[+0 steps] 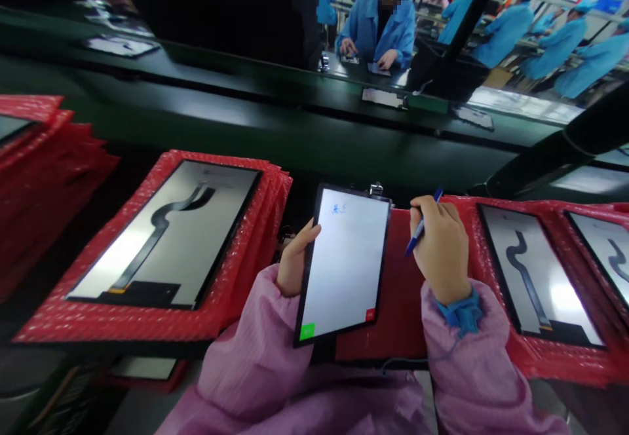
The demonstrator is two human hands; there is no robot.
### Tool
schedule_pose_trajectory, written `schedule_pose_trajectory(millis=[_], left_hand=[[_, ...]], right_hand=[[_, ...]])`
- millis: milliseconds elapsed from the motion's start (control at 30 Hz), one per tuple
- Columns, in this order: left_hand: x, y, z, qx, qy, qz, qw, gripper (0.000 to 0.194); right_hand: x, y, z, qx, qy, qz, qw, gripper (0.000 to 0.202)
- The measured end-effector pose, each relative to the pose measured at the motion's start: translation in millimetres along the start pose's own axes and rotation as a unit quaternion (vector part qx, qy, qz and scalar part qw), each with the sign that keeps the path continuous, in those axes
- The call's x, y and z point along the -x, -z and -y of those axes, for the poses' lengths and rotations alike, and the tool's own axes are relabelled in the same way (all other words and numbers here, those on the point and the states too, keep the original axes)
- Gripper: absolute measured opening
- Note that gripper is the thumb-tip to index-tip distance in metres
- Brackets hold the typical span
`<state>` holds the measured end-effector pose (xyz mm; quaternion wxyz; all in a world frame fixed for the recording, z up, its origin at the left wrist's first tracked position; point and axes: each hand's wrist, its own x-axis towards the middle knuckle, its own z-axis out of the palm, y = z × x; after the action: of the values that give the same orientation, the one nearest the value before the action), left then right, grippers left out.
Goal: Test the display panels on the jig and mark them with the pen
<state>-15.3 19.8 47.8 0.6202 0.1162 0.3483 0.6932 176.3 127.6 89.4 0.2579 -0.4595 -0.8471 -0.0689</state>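
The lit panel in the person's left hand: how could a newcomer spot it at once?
Find the pink sleeves low in the view, then follow the left one to the left hand. That hand holds the lit panel by its edge. Unlike the grey panels on red bubble wrap to either side, it glows white, with a green block and a red block at its lower corners.

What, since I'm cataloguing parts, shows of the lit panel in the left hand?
The lit panel is flat, rectangular, glassy-looking, with a black border around bright white. Blue marks show top left, a green patch bottom left, a red patch bottom right. The left hand holds its left edge; its top leans right.
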Motion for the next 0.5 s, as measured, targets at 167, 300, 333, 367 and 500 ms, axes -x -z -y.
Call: schedule_pose_trajectory(millis=[167, 300, 333, 367, 500], left_hand=[[-4.0, -9.7, -5.2, -0.010, 0.069, -0.075, 0.995, 0.041], [-4.2, -28.6, -7.7, -0.078, 0.063, -0.144, 0.985, 0.031], [-4.3, -33.9, -6.9, -0.097, 0.045, -0.154, 0.982, 0.029], [-4.8, -38.6, -5.6, -0.114, 0.025, -0.158, 0.980, 0.027], [-12.3, -48.0, 1.7, -0.158, -0.022, -0.124, 0.979, 0.022]], right_hand=[[19.4, -16.2, -32.1, 0.139, -0.128, 0.287, 0.939, 0.031], [24.0, -23.5, -30.7, 0.096, -0.155, 0.278, 0.943, 0.033], [22.6, -23.3, -30.1, 0.081, -0.156, 0.270, 0.947, 0.033], [20.4, -22.3, -29.8, 0.065, -0.154, 0.258, 0.952, 0.033], [5.0, -11.8, -29.6, -0.027, -0.112, 0.190, 0.975, 0.034]])
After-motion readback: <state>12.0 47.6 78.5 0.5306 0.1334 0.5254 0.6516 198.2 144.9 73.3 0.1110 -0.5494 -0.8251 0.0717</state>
